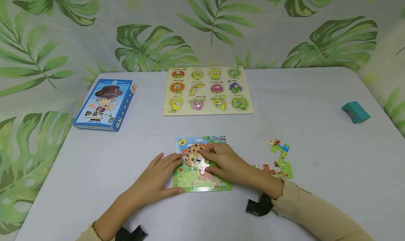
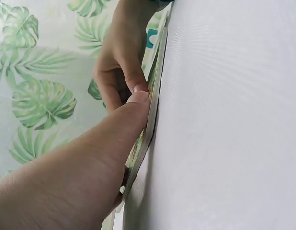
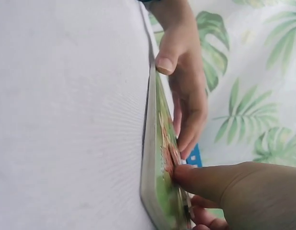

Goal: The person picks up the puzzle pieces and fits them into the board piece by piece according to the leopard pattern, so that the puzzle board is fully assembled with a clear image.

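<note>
A jigsaw puzzle board (image 1: 202, 189) lies on the table, partly filled with a spotted leopard cub's face on a blue and green scene. At the board's left side rests my left hand (image 1: 155, 179), its fingers extended along the edge and the thumb at the lower left corner. My right hand (image 1: 226, 163) reaches over the board's right half and pinches a jigsaw piece (image 1: 202, 165) between thumb and fingers, at the cub's face. In the right wrist view the thumb (image 3: 196, 179) meets the picture surface; the fingers partly hide the piece.
Loose jigsaw pieces (image 1: 286, 169) lie right of the board, some hidden by my right forearm. Behind stands a wooden fruit puzzle board (image 1: 207, 110). A blue card game box (image 1: 101, 104) is at the back left, and a teal block (image 1: 356, 112) at the far right.
</note>
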